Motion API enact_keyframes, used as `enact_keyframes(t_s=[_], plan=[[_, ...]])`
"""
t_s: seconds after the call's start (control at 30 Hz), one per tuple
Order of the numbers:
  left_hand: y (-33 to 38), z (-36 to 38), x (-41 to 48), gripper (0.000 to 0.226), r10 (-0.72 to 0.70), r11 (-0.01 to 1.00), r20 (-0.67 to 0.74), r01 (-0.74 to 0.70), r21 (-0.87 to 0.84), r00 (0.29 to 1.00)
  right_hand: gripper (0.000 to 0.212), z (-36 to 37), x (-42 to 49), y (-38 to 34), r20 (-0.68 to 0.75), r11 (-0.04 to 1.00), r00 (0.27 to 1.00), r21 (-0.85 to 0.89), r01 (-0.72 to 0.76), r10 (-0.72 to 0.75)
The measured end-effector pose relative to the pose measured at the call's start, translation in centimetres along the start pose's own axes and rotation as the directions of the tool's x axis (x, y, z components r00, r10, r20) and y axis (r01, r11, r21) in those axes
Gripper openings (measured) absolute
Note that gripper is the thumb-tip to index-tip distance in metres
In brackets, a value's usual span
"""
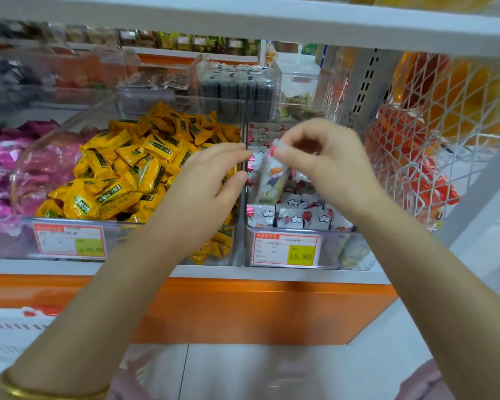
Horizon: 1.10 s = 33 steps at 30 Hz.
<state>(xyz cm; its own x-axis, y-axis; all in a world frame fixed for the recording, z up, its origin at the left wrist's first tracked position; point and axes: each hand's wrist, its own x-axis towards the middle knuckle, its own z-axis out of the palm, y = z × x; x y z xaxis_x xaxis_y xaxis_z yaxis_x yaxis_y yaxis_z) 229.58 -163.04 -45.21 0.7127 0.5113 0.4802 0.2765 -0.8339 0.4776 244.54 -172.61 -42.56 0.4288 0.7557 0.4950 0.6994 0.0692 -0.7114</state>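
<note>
Yellow packets [133,168] lie at 9 o'clock of the left hand [211,183]; a wire basket [445,125] stands at 3 o'clock of the right hand [324,157]. The right hand pinches the top of the white snack packet [267,183], which hangs at 7 o'clock above the clear bin [335,246]. The left hand's fingers are relaxed, holding nothing, its fingertips just beside the packet.

White shelf [243,21] with orange fascia [243,307], pale tiled floor [272,370] beneath

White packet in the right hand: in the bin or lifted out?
Lifted out. The right hand pinches the white packet by its top; it hangs over the bin.
</note>
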Motion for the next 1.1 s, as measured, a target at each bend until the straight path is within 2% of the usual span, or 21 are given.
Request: enact_keyframes(t_s=[0.13, 0.23, 0.33, 0.43, 0.53, 0.6, 0.7, 0.87, 1.0, 1.1], plan=[[0.7, 0.0, -0.4, 0.037, -0.017, 1.0, -0.028, 0.016, -0.021, 0.999, 0.015, -1.6, -1.6, 0.3, -0.198, 0.969, 0.975, 0.241, -0.053, 0.103], [1.1, 0.1, -0.4, 0.038, -0.032, 0.999, -0.054, 0.03, -0.031, 0.998, 0.017, -2.3, -2.3, 0.6, -0.272, 0.891, 0.933, 0.443, -0.095, 0.235], [1.6, 0.4, -0.3, 0.039, -0.031, 0.999, -0.068, 0.03, -0.014, 0.997, 0.014, -2.5, -3.0, 1.0, -0.194, 0.762, 0.914, 0.626, -0.165, 0.357], [1.8, 0.6, -0.1, 0.033, -0.08, 0.995, -0.076, 0.075, -0.067, 0.994, 0.016, -2.5, -3.5, 1.0, -0.083, 0.616, 0.908, 0.759, -0.209, 0.411], [2.0, 0.5, 0.1, 0.021, -0.161, 0.968, -0.114, 0.134, -0.214, 0.98, 0.012, -2.6, -3.5, 1.0, 0.017, 0.494, 0.907, 0.834, -0.245, 0.422], [2.1, 0.3, 0.2, 0.022, -0.281, 0.905, -0.124, 0.22, -0.364, 0.952, 0.014, -2.6, -3.5, 1.0, 0.079, 0.431, 0.911, 0.862, -0.266, 0.404], [2.0, 0.2, 0.3, 0.026, -0.433, 0.774, -0.084, 0.322, -0.545, 0.897, 0.016, -2.1, -3.8, 0.9, 0.132, 0.416, 0.916, 0.86, -0.295, 0.378], [2.0, 0.0, 0.4, 0.033, -0.485, 0.66, -0.009, 0.359, -0.66, 0.874, 0.03, -1.9, -3.9, 1.0, 0.12, 0.458, 0.908, 0.832, -0.313, 0.402], [1.9, 0.0, 0.2, 0.033, -0.42, 0.706, -0.005, 0.323, -0.631, 0.908, 0.029, -2.4, -4.1, 0.9, 0.102, 0.488, 0.907, 0.815, -0.312, 0.409], [1.7, -0.3, -0.1, 0.034, -0.395, 0.672, 0.087, 0.352, -0.652, 0.915, 0.024, -2.7, -4.1, 1.0, 0.102, 0.49, 0.903, 0.812, -0.318, 0.418]])
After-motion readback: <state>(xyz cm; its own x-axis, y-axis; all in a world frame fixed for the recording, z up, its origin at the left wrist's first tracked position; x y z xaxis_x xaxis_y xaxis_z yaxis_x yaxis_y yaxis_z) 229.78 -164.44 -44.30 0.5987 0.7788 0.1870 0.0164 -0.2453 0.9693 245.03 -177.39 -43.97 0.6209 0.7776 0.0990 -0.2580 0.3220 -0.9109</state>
